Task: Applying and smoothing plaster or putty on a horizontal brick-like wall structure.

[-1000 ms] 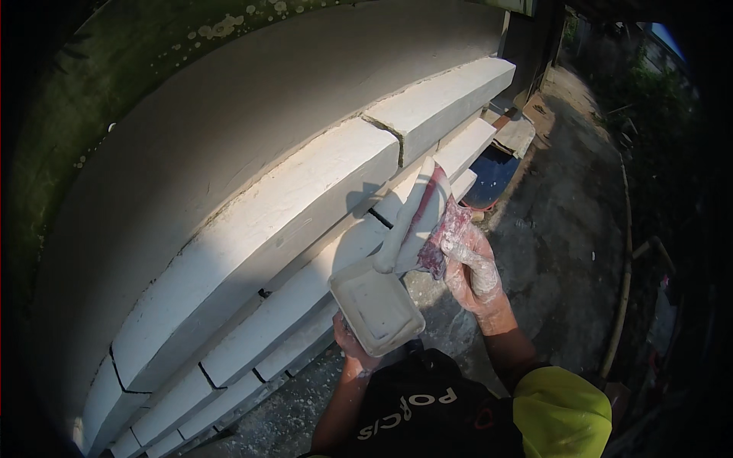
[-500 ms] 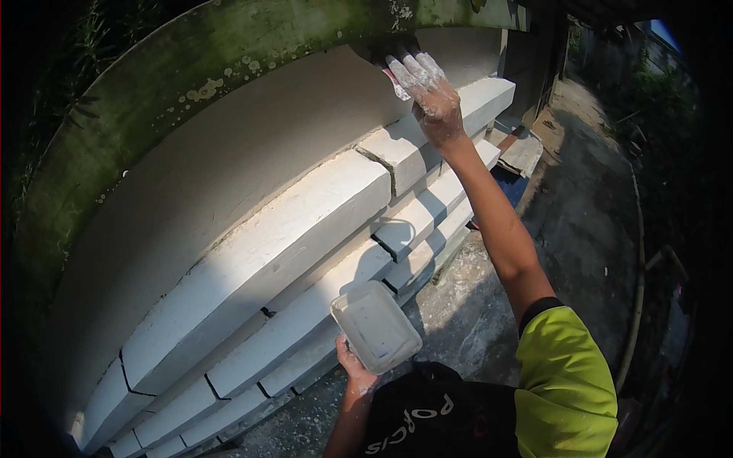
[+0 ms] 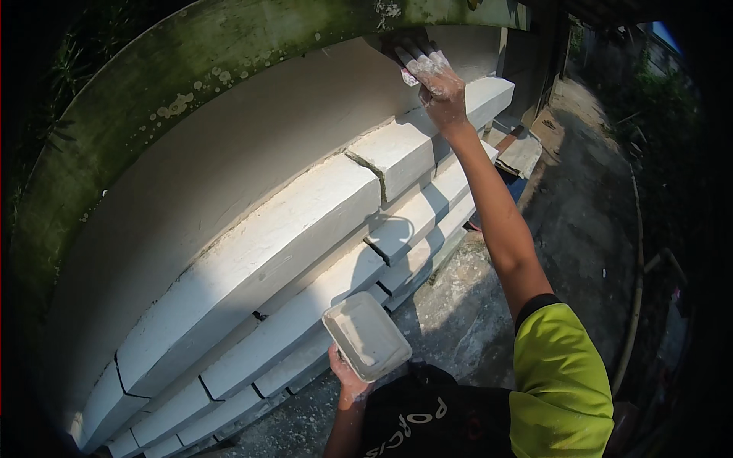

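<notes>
Nearest to me, my left hand (image 3: 347,375) cups a shallow white tray (image 3: 366,336) from below, fingers closed on its underside, holding it just in front of the lowest white-painted steps (image 3: 305,252) of the moulded wall base. The tray looks almost empty, coated in pale paint or plaster. I judge it best kept level and close, so nothing drips on the concrete ground (image 3: 565,221).

Farther up, my right arm stretches fully out, yellow sleeve (image 3: 561,374) at the shoulder. My right hand (image 3: 435,80), smeared white, presses against the wall (image 3: 252,145) at the far top, right where the pale coat meets the mossy green band (image 3: 191,69). It seems closed on something small and dark (a brush or pad, I cannot tell which). Working this edge well, I think, calls for short, light strokes along the boundary line, without overreaching.

Beyond lie flat slabs (image 3: 523,153) by the wall's far end.
</notes>
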{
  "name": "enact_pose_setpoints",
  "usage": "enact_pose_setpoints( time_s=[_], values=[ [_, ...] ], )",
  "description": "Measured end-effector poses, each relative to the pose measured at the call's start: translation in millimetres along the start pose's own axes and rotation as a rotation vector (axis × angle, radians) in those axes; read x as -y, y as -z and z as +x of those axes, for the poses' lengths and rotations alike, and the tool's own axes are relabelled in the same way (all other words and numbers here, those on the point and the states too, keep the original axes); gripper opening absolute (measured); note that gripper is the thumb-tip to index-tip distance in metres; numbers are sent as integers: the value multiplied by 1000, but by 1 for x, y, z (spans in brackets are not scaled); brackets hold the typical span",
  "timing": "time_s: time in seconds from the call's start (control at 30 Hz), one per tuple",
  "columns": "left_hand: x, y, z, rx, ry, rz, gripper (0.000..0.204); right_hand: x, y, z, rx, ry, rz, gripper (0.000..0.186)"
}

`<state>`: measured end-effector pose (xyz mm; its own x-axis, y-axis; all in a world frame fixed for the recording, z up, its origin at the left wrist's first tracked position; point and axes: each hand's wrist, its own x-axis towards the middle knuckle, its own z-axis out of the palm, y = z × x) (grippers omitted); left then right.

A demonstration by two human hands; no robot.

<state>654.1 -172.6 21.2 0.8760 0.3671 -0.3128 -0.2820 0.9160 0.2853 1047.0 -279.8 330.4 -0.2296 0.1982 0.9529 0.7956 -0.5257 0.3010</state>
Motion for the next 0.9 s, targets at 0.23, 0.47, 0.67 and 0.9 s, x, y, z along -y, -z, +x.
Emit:
enact_pose_setpoints(
  time_s=[0.23, 0.47, 0.67, 0.9],
  values=[
    [-3, 10, -5, 14, -33, -19, 46, 5, 13, -22, 161, -53, 208, 58],
    [0, 8, -4, 32, -17, 22, 46, -7, -2, 2, 61, -730, -67, 30],
    [3, 22, 4, -14, 52, 27, 47, 133, 10, 33, 235, -499, 318, 25],
    [0, 25, -1, -44, 45, 54, 47, 97, 48, 17, 69, -734, 306, 42]
  ],
)
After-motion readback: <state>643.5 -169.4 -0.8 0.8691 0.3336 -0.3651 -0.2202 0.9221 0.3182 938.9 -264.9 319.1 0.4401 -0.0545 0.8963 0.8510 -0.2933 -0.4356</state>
